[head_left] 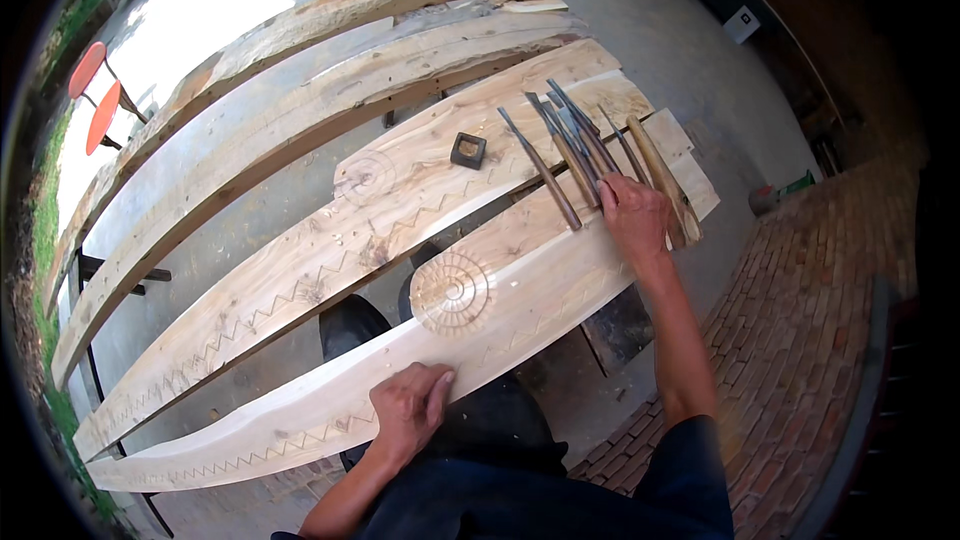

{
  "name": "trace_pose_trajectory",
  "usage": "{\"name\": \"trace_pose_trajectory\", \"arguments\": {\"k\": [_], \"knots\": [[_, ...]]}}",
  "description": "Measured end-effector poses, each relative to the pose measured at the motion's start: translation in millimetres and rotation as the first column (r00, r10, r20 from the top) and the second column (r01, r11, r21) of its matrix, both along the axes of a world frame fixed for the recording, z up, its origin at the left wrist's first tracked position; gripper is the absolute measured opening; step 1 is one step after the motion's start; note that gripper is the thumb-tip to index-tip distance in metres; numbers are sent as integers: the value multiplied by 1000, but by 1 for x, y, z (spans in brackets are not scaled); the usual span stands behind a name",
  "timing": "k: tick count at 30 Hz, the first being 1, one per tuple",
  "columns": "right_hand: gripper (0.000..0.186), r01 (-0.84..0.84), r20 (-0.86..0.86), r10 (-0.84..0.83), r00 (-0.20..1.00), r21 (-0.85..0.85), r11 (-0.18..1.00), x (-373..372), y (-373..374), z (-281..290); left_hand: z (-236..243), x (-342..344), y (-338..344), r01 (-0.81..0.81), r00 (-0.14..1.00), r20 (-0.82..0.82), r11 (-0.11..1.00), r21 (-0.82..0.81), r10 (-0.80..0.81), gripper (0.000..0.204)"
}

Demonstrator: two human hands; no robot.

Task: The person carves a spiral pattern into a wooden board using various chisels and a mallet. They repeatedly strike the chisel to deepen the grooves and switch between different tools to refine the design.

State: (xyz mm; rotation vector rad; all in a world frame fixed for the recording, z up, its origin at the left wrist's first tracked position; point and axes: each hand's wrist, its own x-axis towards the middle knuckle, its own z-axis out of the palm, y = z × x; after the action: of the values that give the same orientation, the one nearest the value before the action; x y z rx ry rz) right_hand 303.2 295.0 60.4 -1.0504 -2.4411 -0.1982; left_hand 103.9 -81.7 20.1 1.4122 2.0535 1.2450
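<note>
My right hand (pixel 632 215) is closed around a wooden chisel handle in a cluster of chisels (pixel 555 145) at the right end of the planks. A wooden mallet or club (pixel 660 169) lies just right of it. My left hand (pixel 408 402) rests with curled fingers on the near pale plank (pixel 255 446), which has a carved rosette (pixel 452 290) and an incised zigzag line; whether it grips anything is unclear. A small dark square block (pixel 468 149) sits on the plank behind (pixel 260 305), which also bears zigzags.
Two long curved timbers (pixel 330 90) lie farther back on dark supports. Two red chairs (pixel 100 122) stand at the upper left by grass. Concrete floor (pixel 720 90) surrounds the planks, with brick paving (pixel 770 340) at the right and a green and grey object (pixel 780 190) beside it.
</note>
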Motion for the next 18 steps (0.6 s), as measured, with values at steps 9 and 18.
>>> {"name": "trace_pose_trajectory", "arguments": {"k": [9, 18], "knots": [[8, 69, 140, -63, 988, -40, 997, -27, -6, -19, 1, 1, 0, -11, 1000, 14, 1000, -15, 11, 3], [12, 249, 197, -237, 951, -38, 968, 5, 14, -12, 1, 1, 0, -12, 1000, 27, 1000, -15, 12, 4]]}}
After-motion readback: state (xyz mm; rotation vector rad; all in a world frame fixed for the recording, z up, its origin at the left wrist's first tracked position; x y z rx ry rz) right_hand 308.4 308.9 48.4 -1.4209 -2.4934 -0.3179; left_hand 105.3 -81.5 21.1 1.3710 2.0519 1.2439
